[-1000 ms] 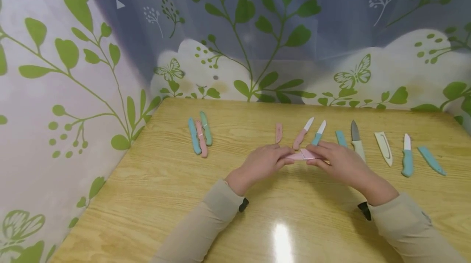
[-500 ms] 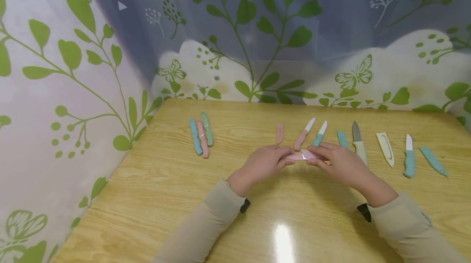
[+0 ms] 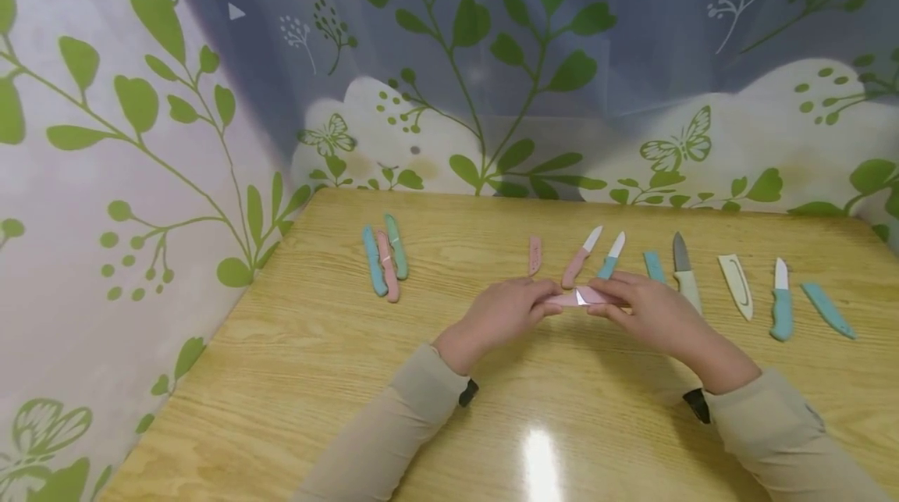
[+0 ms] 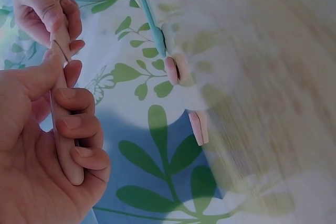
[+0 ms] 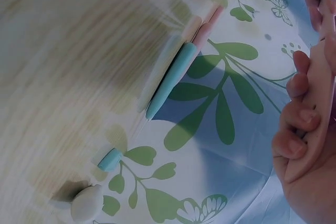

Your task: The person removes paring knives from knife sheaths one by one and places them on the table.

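Observation:
Both hands meet above the table, holding one pink knife and its pink sheath end to end. In the left wrist view the left hand (image 4: pixel 63 129) curls its fingers round the pink knife handle (image 4: pixel 64 153). The right hand (image 3: pixel 660 315) grips the pink sheath (image 5: pixel 317 103), its fingers curled along it in the right wrist view. A small bright piece of blade (image 3: pixel 582 297) shows between handle and sheath in the head view. Just behind the hands lie an unsheathed pink knife (image 3: pixel 576 265) and a blue-handled one (image 3: pixel 609 258).
A pink sheath (image 3: pixel 535 255) lies behind the left hand. Rightward are a blue sheath (image 3: pixel 654 266), a grey-bladed knife (image 3: pixel 683 260), a cream sheath (image 3: pixel 736 287), a blue knife (image 3: pixel 782 311) and another blue sheath (image 3: pixel 829 310). Three closed knives (image 3: pixel 386 264) lie at the left of the table (image 3: pixel 316 377).
Slightly more blade shows between the pink handle and sheath than a second ago, and the edge of the sheath's mouth looks turned. Both hands keep their grip in nearly the same place.

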Demonstrator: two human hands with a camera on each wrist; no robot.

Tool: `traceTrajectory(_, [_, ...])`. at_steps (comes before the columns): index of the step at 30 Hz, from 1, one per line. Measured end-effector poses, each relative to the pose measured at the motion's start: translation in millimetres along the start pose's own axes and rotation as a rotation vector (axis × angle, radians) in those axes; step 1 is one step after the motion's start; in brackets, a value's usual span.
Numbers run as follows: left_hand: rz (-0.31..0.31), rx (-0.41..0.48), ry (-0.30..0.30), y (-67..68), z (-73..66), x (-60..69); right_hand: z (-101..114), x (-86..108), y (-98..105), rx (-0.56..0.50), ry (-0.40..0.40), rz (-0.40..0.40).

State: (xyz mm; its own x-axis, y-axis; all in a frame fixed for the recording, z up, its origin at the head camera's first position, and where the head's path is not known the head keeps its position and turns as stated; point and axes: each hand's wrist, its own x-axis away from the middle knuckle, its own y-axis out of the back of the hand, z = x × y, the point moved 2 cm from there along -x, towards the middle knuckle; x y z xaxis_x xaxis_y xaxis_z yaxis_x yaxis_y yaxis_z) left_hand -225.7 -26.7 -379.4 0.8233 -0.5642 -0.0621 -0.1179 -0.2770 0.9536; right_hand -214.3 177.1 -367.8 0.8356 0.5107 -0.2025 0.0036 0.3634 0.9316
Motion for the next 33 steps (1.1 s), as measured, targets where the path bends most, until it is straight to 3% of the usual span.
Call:
traceTrajectory(22, [-0.004, 0.004, 0.006, 2.7, 2.0, 1.4, -4.9, 0.2, 1.6, -0.009, -0.03, 0.02])
traceTrajectory(33, [-0.004, 0.016, -0.005, 3.6, 2.0, 2.5, -9.7, 0.6, 0.6, -0.006, 0.009, -0.005])
